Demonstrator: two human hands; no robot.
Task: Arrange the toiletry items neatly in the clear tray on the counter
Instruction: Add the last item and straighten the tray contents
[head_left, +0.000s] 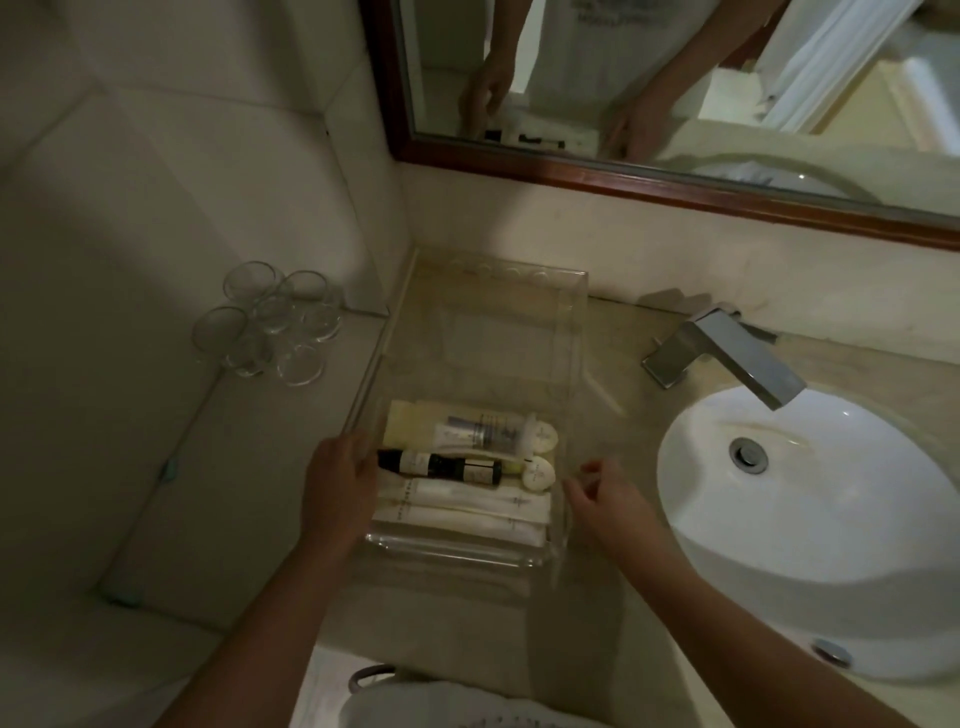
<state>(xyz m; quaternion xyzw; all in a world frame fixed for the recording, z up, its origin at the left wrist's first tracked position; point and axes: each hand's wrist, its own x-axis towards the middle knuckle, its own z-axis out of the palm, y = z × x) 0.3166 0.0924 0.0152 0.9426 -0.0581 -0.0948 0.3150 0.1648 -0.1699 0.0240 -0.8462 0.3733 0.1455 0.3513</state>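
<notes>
A clear tray (566, 332) lies on the beige counter, its long side running away from me. Toiletries fill its near end: a pale tube (478, 431), a dark bottle (436, 465), two round white soaps (540, 470), and several white wrapped packets (467, 506). My left hand (343, 483) grips the tray's left wall beside the dark bottle. My right hand (605, 493) pinches the tray's right wall near the soaps. The tray's far half holds nothing.
Several upturned drinking glasses (270, 325) stand on the counter at the left by the tiled wall. A white basin (810, 519) with a chrome faucet (727, 353) sits to the right. A wood-framed mirror (675, 78) hangs behind.
</notes>
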